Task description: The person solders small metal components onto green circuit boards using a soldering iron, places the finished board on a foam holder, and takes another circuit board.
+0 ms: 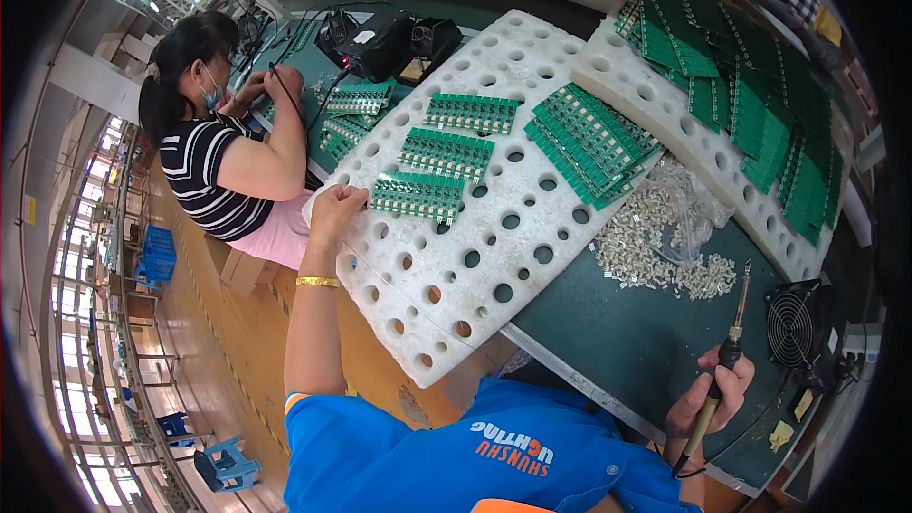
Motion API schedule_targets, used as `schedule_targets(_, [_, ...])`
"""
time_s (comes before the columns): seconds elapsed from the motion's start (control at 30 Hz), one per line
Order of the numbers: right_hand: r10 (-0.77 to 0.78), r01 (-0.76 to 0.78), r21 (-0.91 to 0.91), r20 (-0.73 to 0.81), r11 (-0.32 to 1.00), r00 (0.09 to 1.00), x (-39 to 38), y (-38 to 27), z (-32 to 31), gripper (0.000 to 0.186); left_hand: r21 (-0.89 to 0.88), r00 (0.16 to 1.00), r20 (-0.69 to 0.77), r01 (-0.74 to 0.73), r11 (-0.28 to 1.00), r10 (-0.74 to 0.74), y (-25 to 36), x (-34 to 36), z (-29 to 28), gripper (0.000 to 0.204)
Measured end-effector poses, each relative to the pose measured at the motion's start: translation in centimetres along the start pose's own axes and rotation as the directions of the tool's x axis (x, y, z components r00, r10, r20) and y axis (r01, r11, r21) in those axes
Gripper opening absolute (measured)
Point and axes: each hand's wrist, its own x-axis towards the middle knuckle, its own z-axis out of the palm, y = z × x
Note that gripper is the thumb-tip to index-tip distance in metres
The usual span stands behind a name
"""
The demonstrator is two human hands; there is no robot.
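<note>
My left hand [339,213] is closed, its fingertips pinched at the left end of the nearest green circuit board panel [416,197]. What lies between those fingers is too small to make out; a thin wire-like strand runs below the hand. Two more circuit board panels [446,153] lie beyond it, in a row on the white foam sheet [380,275] with round holes. At the lower right, my right hand [712,399] grips a soldering iron [706,423] by its handle. The iron's tip points up and away, apart from the boards.
A stack of boards [589,144] sits on the foam's right side. Small white parts [655,237] are heaped by a plastic bag [698,209]. A second foam slab [665,104] bears many boards [750,85]. A black fan [796,323] stands right. A co-worker [237,133] sits left.
</note>
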Motion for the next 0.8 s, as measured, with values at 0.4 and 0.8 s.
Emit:
schedule_targets(0.4, [0.022,-0.021,0.011,-0.013,1.000,1.000,-0.3,0.0,0.4,0.029,0.144,0.997,0.064,-0.055,0.988,0.046,-0.2,1.5,0.3,0.023])
schedule_targets(0.8, [0.023,-0.023,0.000,-0.047,1.000,0.999,-0.4,0.1,-0.3,0.029,-0.015,0.980,0.170,0.110,0.994,-0.106,1.6,0.3,-0.7,0.018])
